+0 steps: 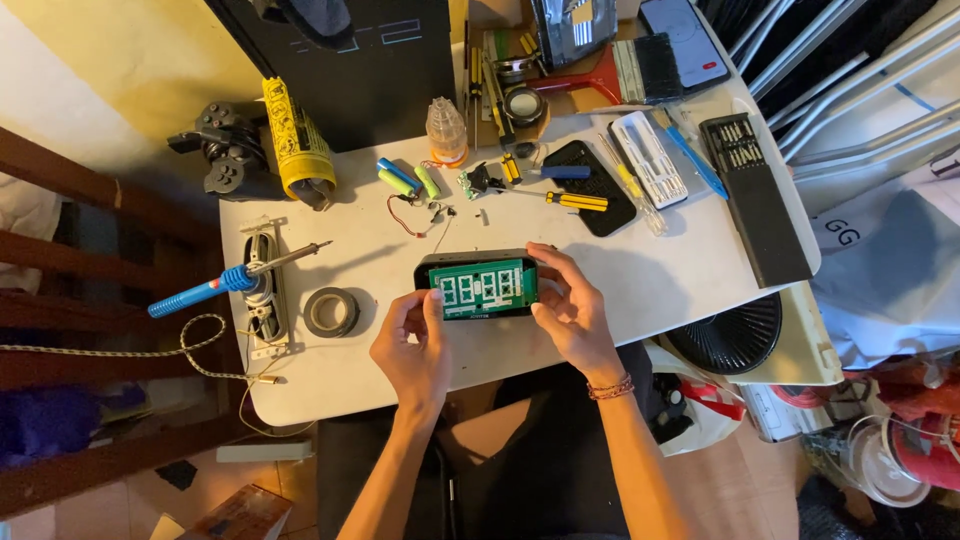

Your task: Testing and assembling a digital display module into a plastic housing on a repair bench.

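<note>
Both hands, left hand [412, 345], right hand [570, 305], pinching clock case [478, 285], tape roll [331, 312], soldering iron [235, 279] beside.

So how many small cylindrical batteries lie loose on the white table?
3, side by side behind the device in the hands: a blue battery, a light green battery and a green battery. Clutter may hide more.

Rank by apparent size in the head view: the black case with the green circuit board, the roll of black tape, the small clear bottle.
1. Black case, held by both hands, largest.
2. Roll of black tape.
3. Small clear bottle, smallest, though it lies farther from the camera.
</note>
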